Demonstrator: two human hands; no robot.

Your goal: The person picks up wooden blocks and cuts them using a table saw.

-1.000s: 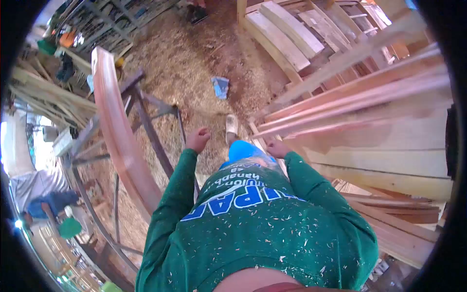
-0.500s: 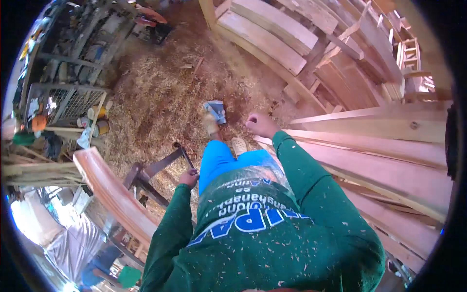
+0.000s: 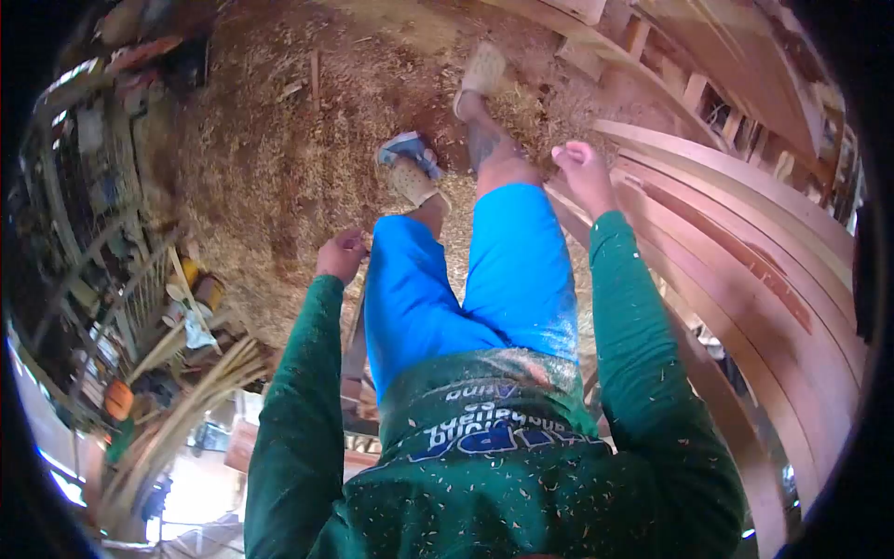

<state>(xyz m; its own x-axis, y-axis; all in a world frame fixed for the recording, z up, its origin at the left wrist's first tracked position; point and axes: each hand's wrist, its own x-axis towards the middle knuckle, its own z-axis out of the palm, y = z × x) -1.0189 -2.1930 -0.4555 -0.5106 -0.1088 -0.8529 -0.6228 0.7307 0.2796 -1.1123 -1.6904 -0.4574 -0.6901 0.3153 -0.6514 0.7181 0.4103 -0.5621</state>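
My left hand [image 3: 343, 255] hangs at my side, left of my blue shorts [image 3: 521, 265], its fingers curled; nothing can be made out in it. On the other side, my right hand [image 3: 579, 168] is held out near the ends of long planks [image 3: 726, 270], fingers loosely curled, with no object visible in them. Whether it touches a plank is unclear. Beneath my left foot's clog [image 3: 414, 183] lies a crumpled blue-white piece [image 3: 410, 149] on the shavings. The other clog [image 3: 482, 79] is farther forward.
Wood shavings cover the floor [image 3: 270, 140]. Thin wood strips [image 3: 200, 410] and a yellow container [image 3: 190, 273] are at the left. Stacked planks line the right side, with more boards [image 3: 736, 65] at the upper right. A small stick [image 3: 315, 79] lies ahead.
My feet have stepped forward, reaching the blue-white piece. The view has turned, and the thick beam and dark stand at left have mostly left sight. My right hand has moved outward and forward.
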